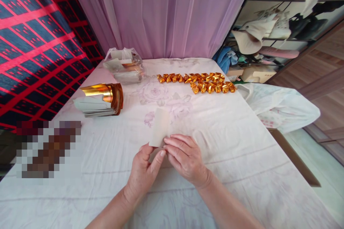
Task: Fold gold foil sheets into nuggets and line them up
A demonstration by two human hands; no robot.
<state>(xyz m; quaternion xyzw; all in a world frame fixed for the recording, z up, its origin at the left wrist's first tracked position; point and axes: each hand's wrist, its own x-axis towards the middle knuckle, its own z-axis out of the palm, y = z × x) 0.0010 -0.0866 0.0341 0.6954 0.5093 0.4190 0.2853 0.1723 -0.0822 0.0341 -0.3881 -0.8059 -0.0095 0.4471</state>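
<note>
A pale, off-white sheet of paper (159, 127) stands up from between my two hands near the middle of the table. Its lower end is pinched by my left hand (143, 166), with the thumb at the bottom edge. My right hand (185, 155) has its fingers closed together at the paper's lower right corner. Beyond the hands, folded shiny gold pieces (212, 87) lie in two rows. To the left sits a stack of gold foil sheets (104, 93) with pale backs, partly curled over.
A clear plastic bag (125, 66) with more sheets rests at the back left. A floral white cloth (113, 157) covers the table. On the right are a white plastic bag (285, 105) and a shoe shelf (279, 39). A purple curtain (166, 14) hangs behind.
</note>
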